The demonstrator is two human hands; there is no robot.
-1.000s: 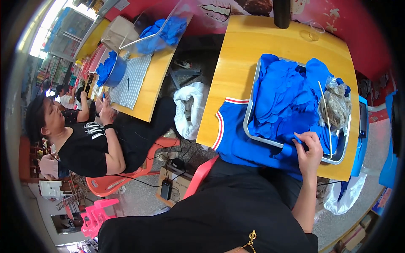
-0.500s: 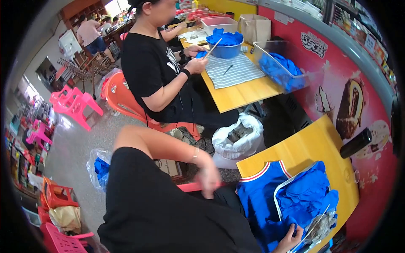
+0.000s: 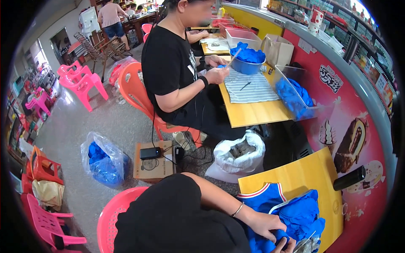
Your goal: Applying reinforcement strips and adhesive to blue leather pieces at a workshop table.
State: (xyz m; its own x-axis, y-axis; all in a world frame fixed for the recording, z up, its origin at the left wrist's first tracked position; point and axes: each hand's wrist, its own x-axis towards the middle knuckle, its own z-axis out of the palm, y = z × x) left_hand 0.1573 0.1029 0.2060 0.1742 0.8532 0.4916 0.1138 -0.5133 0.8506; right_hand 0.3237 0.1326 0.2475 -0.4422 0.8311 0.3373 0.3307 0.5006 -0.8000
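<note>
My left hand (image 3: 266,223), with a band at its wrist, has its fingers closed on a small blue cloth piece (image 3: 278,235). My right hand (image 3: 288,245) grips the same piece from below, partly cut off by the lower edge. Both hands are over a blue sleeveless jersey (image 3: 262,198) with red and white trim. Just beyond them a heap of blue cloth pieces (image 3: 298,213) lies in a white-rimmed tray (image 3: 278,206). A thin stick (image 3: 304,241) and a clear bag of greyish stuffing (image 3: 311,245) are beside the heap.
My wooden table (image 3: 291,170) carries a dark bottle (image 3: 349,178) at its right. Ahead, a person (image 3: 173,63) works with a stick and blue cloth. A white sack (image 3: 236,160), a cardboard box (image 3: 154,162) with cables and a bag of blue pieces (image 3: 105,162) are on the floor.
My left hand has come down from above my lap to the blue cloth piece beside my right hand. The view has shifted, showing the cardboard box and more of the floor bag.
</note>
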